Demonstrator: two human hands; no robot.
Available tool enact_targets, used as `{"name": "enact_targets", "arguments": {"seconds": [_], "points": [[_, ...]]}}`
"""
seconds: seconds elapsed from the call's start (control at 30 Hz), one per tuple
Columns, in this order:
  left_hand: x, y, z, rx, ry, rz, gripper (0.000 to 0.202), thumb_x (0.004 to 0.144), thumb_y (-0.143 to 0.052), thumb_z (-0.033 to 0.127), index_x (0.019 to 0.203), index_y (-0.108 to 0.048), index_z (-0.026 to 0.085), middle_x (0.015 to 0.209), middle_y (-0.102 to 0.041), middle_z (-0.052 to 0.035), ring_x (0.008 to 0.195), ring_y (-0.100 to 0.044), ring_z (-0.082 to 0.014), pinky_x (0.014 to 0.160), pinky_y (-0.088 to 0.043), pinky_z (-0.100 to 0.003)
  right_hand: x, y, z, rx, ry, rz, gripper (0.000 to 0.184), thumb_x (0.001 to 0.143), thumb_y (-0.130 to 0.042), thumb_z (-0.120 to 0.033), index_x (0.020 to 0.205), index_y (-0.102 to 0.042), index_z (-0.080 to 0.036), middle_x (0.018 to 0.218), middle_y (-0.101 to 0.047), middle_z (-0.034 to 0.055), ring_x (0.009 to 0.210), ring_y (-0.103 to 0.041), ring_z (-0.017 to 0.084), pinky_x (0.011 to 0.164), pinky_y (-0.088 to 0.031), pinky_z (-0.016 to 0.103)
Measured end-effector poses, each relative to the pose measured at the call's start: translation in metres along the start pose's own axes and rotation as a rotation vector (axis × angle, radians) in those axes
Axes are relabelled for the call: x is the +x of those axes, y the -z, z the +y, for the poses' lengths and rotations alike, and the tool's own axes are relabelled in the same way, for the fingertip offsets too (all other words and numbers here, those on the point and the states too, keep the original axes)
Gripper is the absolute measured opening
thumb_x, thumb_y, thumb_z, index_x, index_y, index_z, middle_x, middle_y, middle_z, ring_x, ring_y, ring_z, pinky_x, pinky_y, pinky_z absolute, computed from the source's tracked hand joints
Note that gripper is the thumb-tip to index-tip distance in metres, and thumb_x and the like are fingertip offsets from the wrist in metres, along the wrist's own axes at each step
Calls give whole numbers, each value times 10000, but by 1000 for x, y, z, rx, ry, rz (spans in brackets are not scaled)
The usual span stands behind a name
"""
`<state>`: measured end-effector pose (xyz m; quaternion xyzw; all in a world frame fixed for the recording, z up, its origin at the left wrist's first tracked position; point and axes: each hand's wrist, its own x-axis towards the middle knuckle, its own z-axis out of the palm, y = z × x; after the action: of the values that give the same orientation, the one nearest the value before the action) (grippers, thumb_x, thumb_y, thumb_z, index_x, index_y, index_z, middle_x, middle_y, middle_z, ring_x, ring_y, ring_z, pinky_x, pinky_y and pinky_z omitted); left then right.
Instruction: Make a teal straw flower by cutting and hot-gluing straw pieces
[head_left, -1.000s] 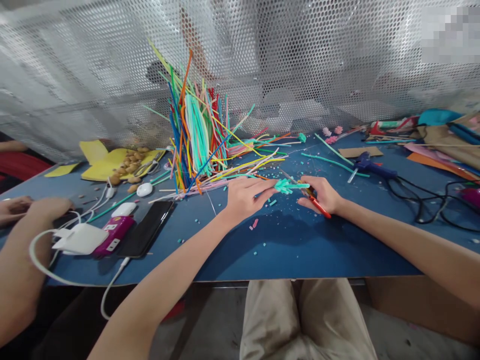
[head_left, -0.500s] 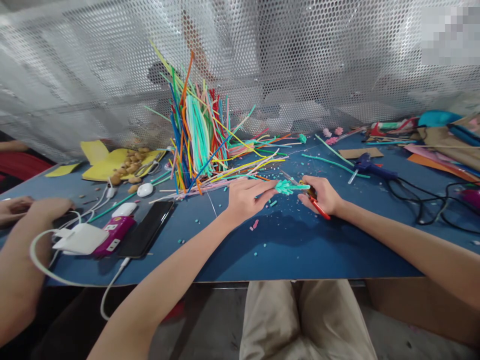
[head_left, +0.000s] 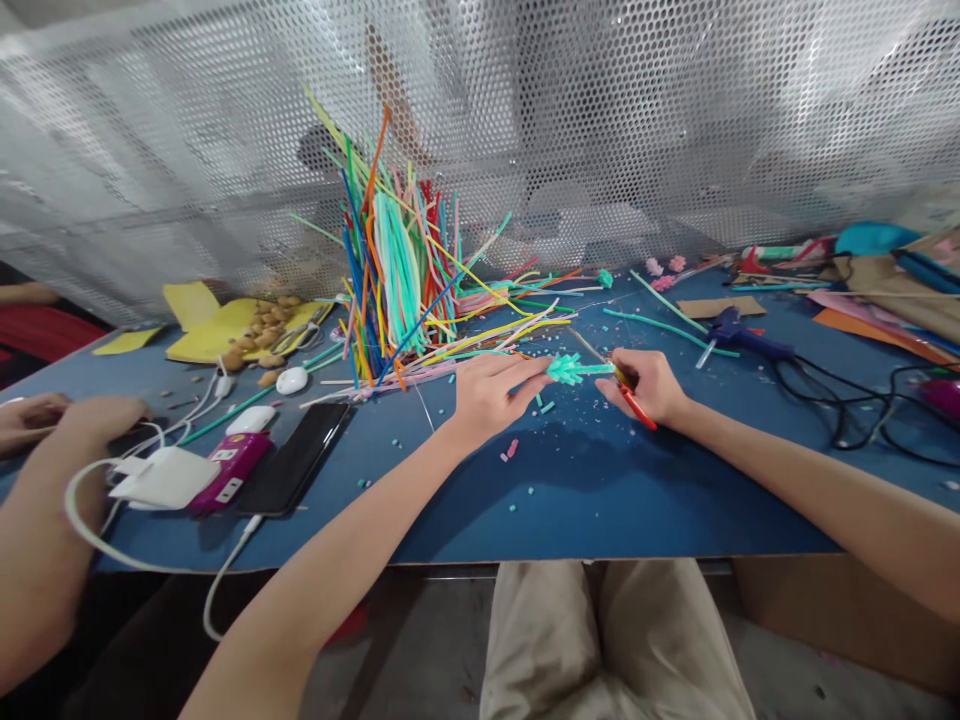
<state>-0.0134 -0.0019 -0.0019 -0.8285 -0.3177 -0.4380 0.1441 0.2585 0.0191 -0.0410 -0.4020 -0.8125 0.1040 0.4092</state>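
Observation:
My left hand (head_left: pixel 495 393) is closed, pinching a teal pipe cleaner piece (head_left: pixel 566 369) by its left end between thumb and fingers. The piece has a bushy cluster by the fingertips and a straight stem pointing right. My right hand (head_left: pixel 651 385) is wrapped round red-handled pliers (head_left: pixel 637 406). Their head is at the tip of the teal stem; whether the jaws grip it I cannot tell. Small teal and pink snippets (head_left: pixel 512 449) lie on the blue table (head_left: pixel 465 520) below my hands.
A bundle of coloured pipe cleaners (head_left: pixel 397 270) stands behind my left hand. A phone (head_left: pixel 296 460) and a purple power strip (head_left: pixel 232 470) with white cables lie left, near another person's hands (head_left: pixel 97 415). A glue gun (head_left: pixel 750 335) lies right. Perforated metal (head_left: pixel 600 130) rises behind.
The pliers and my right hand have shifted and turned slightly at the stem's end. The teal piece has moved a little left and up. The rest looks the same.

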Motion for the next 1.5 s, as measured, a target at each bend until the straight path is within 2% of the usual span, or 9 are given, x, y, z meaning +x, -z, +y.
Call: {"name": "enact_targets", "arguments": {"seconds": [0.23, 0.37, 0.47, 0.6, 0.83, 0.97, 1.17, 1.33, 1.5], "points": [[-1, 0, -11, 77, -84, 45, 235, 943, -693, 354, 1172, -738, 330, 934, -800, 51, 755, -675, -102, 710, -420, -290, 18, 18, 18, -359, -263, 136, 409, 780, -686, -533, 666, -437, -230, 626, -542, 9, 555, -418, 149, 572, -252, 298], [-3, -4, -14, 139, -47, 29, 222, 942, -690, 365, 1154, -752, 358, 938, -803, 35, 758, -654, -121, 745, -412, -308, 21, 33, 45, -527, -304, 33, 337, 792, -672, -549, 809, -567, -230, 780, -641, 71, 650, -525, 211, 597, -316, 325], [-4, -7, -15, 140, -21, -7, 230, 954, -671, 353, 1172, -744, 363, 957, -802, 25, 789, -658, -130, 758, -416, -310, 21, 41, 57, -533, -190, -55, 293, 825, -636, -424, 1012, -637, -198, 983, -665, 143, 857, -610, 294, 707, -442, 411], [-6, -14, -17, 123, 16, -84, 259, 975, -639, 353, 1219, -723, 348, 1011, -798, 12, 805, -667, -140, 745, -426, -306, 24, 46, 33, -421, -18, 28, 264, 918, -527, -297, 1126, -651, -192, 1091, -665, 148, 1033, -621, 312, 893, -482, 479], [-7, -19, -14, 64, 57, -146, 251, 976, -628, 382, 1199, -735, 333, 1023, -795, 6, 829, -688, -151, 731, -440, -291, 17, 32, -36, -113, 140, 7, 263, 961, -565, -348, 1182, -645, -231, 992, -706, 70, 831, -644, 206, 791, -522, 380], [-8, -19, -12, 39, 78, -109, 201, 962, -654, 383, 1122, -764, 332, 970, -799, 27, 776, -671, -139, 731, -438, -305, 12, 20, -37, -106, 197, -8, 270, 958, -590, -331, 1201, -642, -226, 998, -709, 66, 781, -623, 183, 745, -513, 358], [-10, -20, -10, 44, 111, -68, 187, 956, -657, 427, 1048, -784, 325, 805, -788, 35, 624, -647, -122, 660, -402, -300, 11, 15, -27, -46, 229, 39, 127, 975, -594, -292, 1041, -693, -248, 922, -724, 41, 762, -641, 170, 755, -533, 359], [-6, -19, -7, 73, 54, -134, 240, 991, -606, 429, 1042, -779, 271, 903, -803, 29, 699, -701, -114, 736, -455, -283, 10, 14, -24, 4, 283, 155, 60, 933, -676, -258, 991, -686, -249, 873, -736, 7, 738, -669, 143, 684, -561, 302], [-8, -21, -8, 67, -6, -144, 248, 995, -598, 415, 1049, -778, 252, 882, -801, 26, 683, -702, -110, 663, -453, -258, 11, 13, -24, -24, 306, 179, 69, 929, -681, -249, 998, -677, -245, 868, -737, 7, 736, -671, 147, 693, -572, 312]]}}
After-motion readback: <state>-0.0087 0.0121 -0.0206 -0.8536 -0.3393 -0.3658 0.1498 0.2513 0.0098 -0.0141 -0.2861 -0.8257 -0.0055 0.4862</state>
